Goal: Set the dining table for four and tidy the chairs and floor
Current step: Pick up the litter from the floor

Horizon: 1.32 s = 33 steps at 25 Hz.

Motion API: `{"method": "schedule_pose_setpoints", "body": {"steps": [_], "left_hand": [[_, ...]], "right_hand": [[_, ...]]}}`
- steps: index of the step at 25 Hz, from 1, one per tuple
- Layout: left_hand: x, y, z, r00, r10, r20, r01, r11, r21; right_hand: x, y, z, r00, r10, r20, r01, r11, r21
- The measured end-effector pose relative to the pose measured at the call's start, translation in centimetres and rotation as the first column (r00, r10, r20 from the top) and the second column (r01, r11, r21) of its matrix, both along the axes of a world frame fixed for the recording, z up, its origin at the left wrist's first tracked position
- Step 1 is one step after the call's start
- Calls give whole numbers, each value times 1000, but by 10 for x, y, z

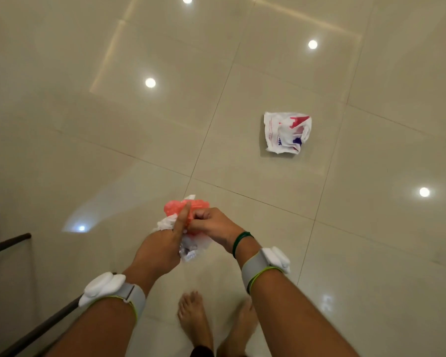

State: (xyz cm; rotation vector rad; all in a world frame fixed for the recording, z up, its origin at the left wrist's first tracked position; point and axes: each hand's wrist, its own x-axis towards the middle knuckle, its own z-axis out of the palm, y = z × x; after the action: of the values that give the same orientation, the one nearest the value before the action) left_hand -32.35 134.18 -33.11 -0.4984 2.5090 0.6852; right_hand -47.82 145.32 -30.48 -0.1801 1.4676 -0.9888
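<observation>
1. We are looking straight down at a glossy, pale tiled floor (113,150), with round ceiling lights mirrored in it.
2. Our left hand (160,243) grips a crumpled bundle of plastic bags (197,205). Its fingers are wrapped round the bundle from the left, and one digit lies straight up along the red part.
3. Our right hand (213,224) meets the bundle from the right, with its fingers curled tight and pinching the plastic at the middle.
4. The bundle is held in the air above the floor, in front of our bare feet (193,318). It shows red plastic at the top, white at the left and clear film hanging below the hands.
5. A white carrier bag (286,132) with red and blue print lies loosely crumpled on the floor. It is ahead of us and to the right, well apart from hands and feet, inside one tile and near its right joint.
6. Each forearm carries a grey wristband (137,296) with a white pod, and a green bangle (241,240) circles the right wrist.
7. Dark rails (8,243) cross the lower left corner of the view; we cannot tell what they belong to.
</observation>
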Motion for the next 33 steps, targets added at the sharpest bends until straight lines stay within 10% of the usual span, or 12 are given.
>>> {"method": "schedule_pose_setpoints", "body": {"steps": [5,10,13,17,33], "left_hand": [[-98,3,14,997,72,6,-72,997,25],[-226,17,22,982,190,-25,-190,982,-3],[-283,24,25,972,234,29,-232,971,-55],[-321,32,9,981,192,33,-188,977,-104],[-376,-42,-190,962,254,105,-252,967,-28]], "right_hand": [[-83,16,10,1000,-6,14,7,997,-77],[-197,45,-1,874,-458,-166,464,886,-2],[-270,72,-23,838,-48,-543,241,926,290],[-327,87,-61,782,302,-545,89,812,577],[-408,30,-325,570,386,-725,456,586,670]]}}
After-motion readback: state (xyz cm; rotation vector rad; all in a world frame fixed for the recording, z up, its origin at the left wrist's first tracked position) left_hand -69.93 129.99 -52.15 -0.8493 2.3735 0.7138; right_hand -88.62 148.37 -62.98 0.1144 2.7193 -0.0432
